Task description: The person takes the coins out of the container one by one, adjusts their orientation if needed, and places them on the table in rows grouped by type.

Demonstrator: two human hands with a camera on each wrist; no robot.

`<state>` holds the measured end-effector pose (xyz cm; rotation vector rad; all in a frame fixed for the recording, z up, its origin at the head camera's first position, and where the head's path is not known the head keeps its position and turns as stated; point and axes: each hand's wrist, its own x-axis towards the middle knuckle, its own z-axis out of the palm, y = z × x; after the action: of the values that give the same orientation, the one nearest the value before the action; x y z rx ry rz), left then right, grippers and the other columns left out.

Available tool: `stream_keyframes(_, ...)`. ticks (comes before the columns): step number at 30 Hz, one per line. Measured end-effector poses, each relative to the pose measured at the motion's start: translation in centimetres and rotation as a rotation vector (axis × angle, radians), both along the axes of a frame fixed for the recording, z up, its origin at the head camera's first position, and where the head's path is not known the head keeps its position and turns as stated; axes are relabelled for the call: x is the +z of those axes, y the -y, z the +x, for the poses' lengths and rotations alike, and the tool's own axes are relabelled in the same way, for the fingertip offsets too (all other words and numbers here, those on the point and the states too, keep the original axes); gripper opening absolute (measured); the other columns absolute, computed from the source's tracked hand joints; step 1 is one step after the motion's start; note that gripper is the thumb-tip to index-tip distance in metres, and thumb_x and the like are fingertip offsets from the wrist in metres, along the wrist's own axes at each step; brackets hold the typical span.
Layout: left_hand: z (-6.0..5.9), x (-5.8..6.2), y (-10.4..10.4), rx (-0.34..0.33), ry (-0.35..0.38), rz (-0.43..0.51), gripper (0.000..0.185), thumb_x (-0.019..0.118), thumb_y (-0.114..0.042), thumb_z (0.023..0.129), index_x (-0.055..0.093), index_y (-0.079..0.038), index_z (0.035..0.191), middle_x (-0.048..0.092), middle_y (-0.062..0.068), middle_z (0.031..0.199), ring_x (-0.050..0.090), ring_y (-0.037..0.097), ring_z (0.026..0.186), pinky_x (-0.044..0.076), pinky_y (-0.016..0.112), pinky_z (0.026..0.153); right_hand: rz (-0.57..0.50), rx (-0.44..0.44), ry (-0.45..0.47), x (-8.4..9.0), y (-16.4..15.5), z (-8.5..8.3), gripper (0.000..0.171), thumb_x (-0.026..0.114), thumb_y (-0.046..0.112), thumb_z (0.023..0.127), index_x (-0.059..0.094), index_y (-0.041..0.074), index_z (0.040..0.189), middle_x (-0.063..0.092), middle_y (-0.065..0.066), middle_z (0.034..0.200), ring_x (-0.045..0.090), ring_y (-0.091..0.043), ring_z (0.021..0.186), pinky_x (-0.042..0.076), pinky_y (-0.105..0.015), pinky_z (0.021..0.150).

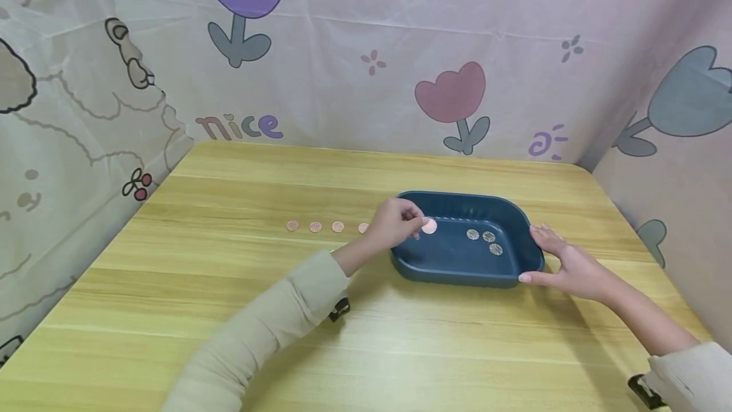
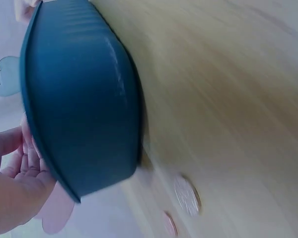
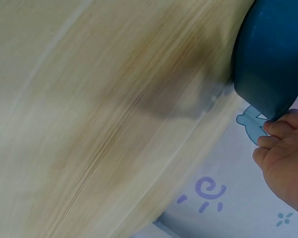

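Left hand (image 1: 394, 224): grip pinches one coin (image 1: 429, 226) between thumb and fingertips, held just above the left end of the tray (image 1: 457, 269). Right hand (image 1: 566, 262): grip released, fingers straight, pressed against the tray's right outer wall. The blue tray stands on the desk (image 1: 229, 310), right of centre. Three silver coins (image 1: 484, 240) lie close together on its floor. Four copper coins (image 1: 327, 227) lie in a row on the desk, just left of the left hand.
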<state>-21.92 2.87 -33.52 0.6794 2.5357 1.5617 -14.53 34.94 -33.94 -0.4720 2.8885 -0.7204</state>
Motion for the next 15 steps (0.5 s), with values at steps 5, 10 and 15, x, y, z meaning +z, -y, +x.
stream_keyframes(5, -0.2, 0.2, 2.4, 0.067, 0.068, 0.05, 0.012, 0.064, -0.007, 0.086, 0.065, 0.005, 0.082, 0.065, 0.015, 0.07, 0.066, 0.034, 0.069, 0.053, 0.025, 0.057, -0.001, 0.0, 0.01, 0.1, 0.0, -0.1, 0.096, 0.073, 0.033, 0.077, 0.018, -0.01, 0.143, 0.015, -0.036, 0.146, 0.006, -0.05, 0.138, 0.016, -0.067, 0.101)
stream_keyframes(10, -0.6, 0.1, 5.0, 0.114, 0.112, 0.069, 0.013, 0.065, -0.009, 0.086, 0.065, 0.004, 0.084, 0.065, 0.016, 0.073, 0.064, 0.033, 0.068, 0.056, 0.039, 0.066, 0.001, -0.01, 0.014, 0.1, 0.0, 0.0, 0.097, 0.074, 0.034, 0.077, 0.018, -0.01, 0.142, 0.015, -0.036, 0.146, 0.007, -0.051, 0.137, 0.015, -0.068, 0.101)
stream_keyframes(15, -1.0, 0.0, 7.9, 0.189, 0.128, 0.018, 0.014, 0.066, -0.012, 0.086, 0.065, 0.002, 0.086, 0.066, 0.012, 0.073, 0.061, 0.013, 0.06, 0.056, 0.037, 0.066, 0.002, -0.008, 0.012, 0.1, 0.0, 0.0, 0.097, 0.074, 0.034, 0.077, 0.018, -0.01, 0.142, 0.016, -0.036, 0.146, 0.007, -0.051, 0.137, 0.014, -0.068, 0.102)
